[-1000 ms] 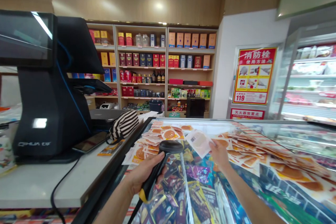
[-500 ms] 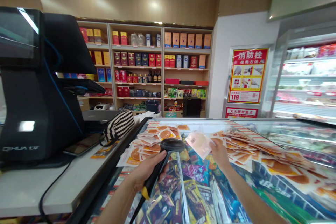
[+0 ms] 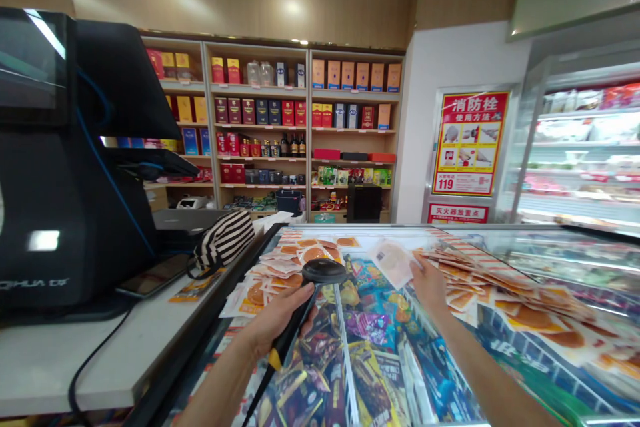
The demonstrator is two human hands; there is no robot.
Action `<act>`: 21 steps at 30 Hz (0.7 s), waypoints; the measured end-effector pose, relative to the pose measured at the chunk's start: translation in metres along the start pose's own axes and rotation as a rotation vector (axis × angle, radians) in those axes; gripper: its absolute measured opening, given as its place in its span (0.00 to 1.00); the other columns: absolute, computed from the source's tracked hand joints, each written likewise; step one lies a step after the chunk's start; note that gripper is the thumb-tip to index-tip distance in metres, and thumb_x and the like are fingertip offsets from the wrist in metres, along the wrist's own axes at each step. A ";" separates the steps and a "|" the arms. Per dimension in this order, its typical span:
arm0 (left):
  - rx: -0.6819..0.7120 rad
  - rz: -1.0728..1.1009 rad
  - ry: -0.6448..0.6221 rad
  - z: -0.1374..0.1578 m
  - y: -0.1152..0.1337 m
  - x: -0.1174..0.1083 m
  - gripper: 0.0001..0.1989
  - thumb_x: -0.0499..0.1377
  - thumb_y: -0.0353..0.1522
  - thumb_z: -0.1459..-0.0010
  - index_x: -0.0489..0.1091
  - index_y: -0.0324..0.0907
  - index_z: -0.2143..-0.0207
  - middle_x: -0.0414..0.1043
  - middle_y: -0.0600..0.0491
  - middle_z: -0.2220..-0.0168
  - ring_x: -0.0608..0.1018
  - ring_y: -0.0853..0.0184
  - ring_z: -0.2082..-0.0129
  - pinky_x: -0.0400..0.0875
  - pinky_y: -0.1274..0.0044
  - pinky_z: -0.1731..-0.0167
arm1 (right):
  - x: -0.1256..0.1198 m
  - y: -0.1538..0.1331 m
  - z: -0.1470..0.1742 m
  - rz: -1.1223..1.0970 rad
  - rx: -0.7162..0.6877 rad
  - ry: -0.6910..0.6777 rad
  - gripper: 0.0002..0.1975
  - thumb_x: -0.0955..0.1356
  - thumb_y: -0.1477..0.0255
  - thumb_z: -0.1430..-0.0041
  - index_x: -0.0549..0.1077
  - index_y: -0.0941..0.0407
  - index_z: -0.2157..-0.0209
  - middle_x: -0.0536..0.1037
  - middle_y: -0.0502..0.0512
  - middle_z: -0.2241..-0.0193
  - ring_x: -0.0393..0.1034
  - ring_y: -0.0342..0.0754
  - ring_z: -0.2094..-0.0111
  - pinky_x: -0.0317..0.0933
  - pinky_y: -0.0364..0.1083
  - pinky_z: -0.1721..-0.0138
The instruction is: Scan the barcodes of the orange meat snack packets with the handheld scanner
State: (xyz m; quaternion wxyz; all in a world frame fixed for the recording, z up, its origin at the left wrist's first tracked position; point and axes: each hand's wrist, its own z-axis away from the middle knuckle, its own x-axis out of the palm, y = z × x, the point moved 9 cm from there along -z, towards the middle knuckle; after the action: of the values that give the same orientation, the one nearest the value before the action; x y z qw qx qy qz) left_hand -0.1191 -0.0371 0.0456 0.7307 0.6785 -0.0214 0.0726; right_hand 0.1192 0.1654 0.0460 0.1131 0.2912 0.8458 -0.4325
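My left hand (image 3: 280,320) is wrapped round the handle of a black barcode scanner (image 3: 324,271) with a yellow accent. Its cord hangs down toward me. In my right hand (image 3: 429,280) I pinch one corner of a flat, pale packet (image 3: 392,263) with a small printed code on it. The packet hangs above the freezer's glass top, to the right of the scanner head and apart from it. Left of the scanner lies a pile of packets with round orange-brown contents (image 3: 280,270). Another long heap of such packets (image 3: 530,307) spreads out to the right of my right hand.
A chest freezer (image 3: 350,373) with colourful bagged goods under its glass fills the front. On the left, a checkout terminal (image 3: 75,167) stands on a white counter (image 3: 65,367) beside a phone (image 3: 154,276) and striped pouch (image 3: 226,240). Shelves of boxes (image 3: 305,127) line the back wall.
My right hand has carried the packet to the right and slightly up, away from the scanner. My left hand and the scanner have shifted only slightly left.
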 end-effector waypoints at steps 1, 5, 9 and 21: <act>0.009 0.003 0.033 -0.001 0.001 -0.002 0.17 0.51 0.45 0.55 0.61 0.39 0.73 0.61 0.58 0.83 0.63 0.77 0.87 0.53 0.84 0.87 | -0.009 0.002 -0.005 0.016 0.008 0.038 0.20 0.56 0.67 0.52 0.69 0.63 0.62 0.75 0.60 0.74 0.67 0.51 0.71 0.58 0.47 0.68; 0.017 0.021 0.112 -0.003 0.003 -0.009 0.17 0.52 0.45 0.55 0.60 0.39 0.73 0.61 0.58 0.83 0.63 0.77 0.87 0.54 0.84 0.87 | -0.050 0.007 -0.024 0.151 -0.029 0.220 0.19 0.56 0.69 0.51 0.70 0.62 0.62 0.74 0.61 0.68 0.66 0.53 0.66 0.57 0.48 0.64; 0.021 0.036 0.097 -0.004 0.003 -0.013 0.17 0.51 0.45 0.54 0.60 0.39 0.73 0.61 0.58 0.83 0.63 0.77 0.87 0.54 0.84 0.87 | -0.047 0.000 -0.022 0.272 -0.267 0.120 0.17 0.55 0.73 0.51 0.71 0.59 0.63 0.74 0.58 0.65 0.66 0.50 0.62 0.56 0.47 0.60; 0.008 0.061 0.182 0.015 0.005 -0.051 0.17 0.52 0.44 0.55 0.61 0.38 0.78 0.62 0.58 0.83 0.62 0.78 0.87 0.55 0.84 0.87 | -0.008 0.033 -0.010 0.739 -0.274 -0.192 0.20 0.54 0.80 0.52 0.70 0.55 0.62 0.74 0.61 0.70 0.67 0.54 0.67 0.56 0.52 0.66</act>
State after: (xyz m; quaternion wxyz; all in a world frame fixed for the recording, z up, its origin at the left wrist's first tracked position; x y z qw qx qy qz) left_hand -0.1695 -0.0558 0.0447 0.7244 0.6709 0.0247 0.1566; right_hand 0.1458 0.1856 0.0331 0.3773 0.5162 0.7195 -0.2711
